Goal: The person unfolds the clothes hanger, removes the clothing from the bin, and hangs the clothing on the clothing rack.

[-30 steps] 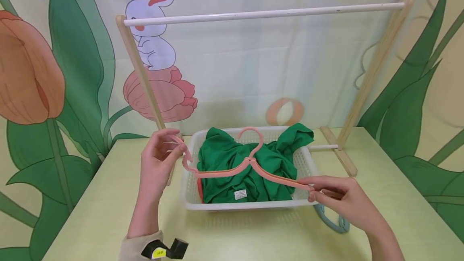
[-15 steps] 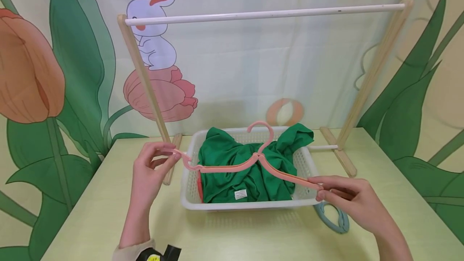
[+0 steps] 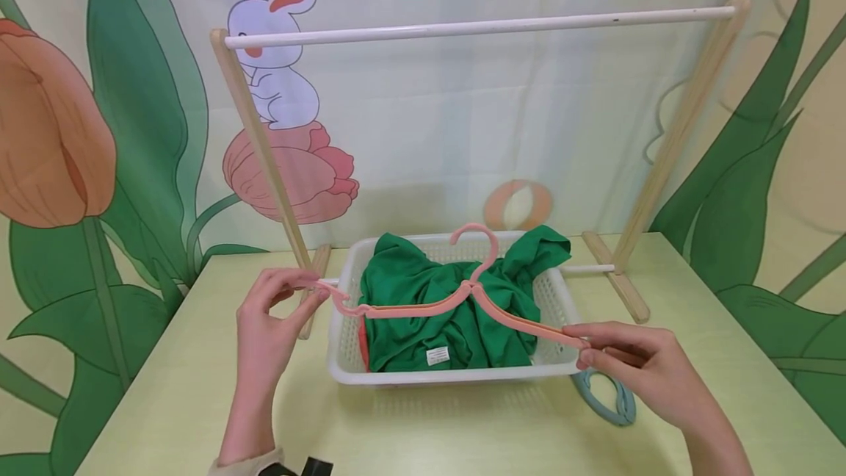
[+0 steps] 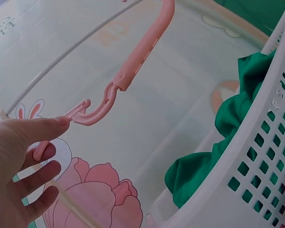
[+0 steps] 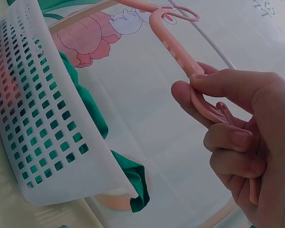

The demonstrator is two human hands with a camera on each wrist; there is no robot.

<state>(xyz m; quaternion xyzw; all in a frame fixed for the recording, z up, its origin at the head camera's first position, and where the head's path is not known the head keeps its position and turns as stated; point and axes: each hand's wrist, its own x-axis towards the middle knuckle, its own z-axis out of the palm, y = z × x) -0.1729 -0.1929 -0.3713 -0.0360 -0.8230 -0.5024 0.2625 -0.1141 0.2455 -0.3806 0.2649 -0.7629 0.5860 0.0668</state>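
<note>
I've got one hanger (image 3: 471, 286), pink, held up across one white basket (image 3: 456, 374) by two hands. The left hand (image 3: 272, 314) is closed to a light pinch at one tip; the right hand (image 3: 637, 355) is closed further, thumb and fingers gripping the other end.

The basket has green cloth (image 3: 456, 342) heaped in it, with one white tag (image 3: 438, 355), and a bit of red (image 3: 363, 344) at its left side. On the table (image 3: 463, 435), one blue loop (image 3: 593, 402) lies by the basket's right corner (the right hand partly covers it). Behind stands one rack: two posts (image 3: 264, 149) and a white bar (image 3: 482, 26).

From the head view alone I get the tag and the blue loop. My left wrist view shows the notch near the left tip, plus a gap between hanger and cloth. The right wrist view gives me two fingers curled round that end (the head view mostly hides them) and red through the basket's holes.
</note>
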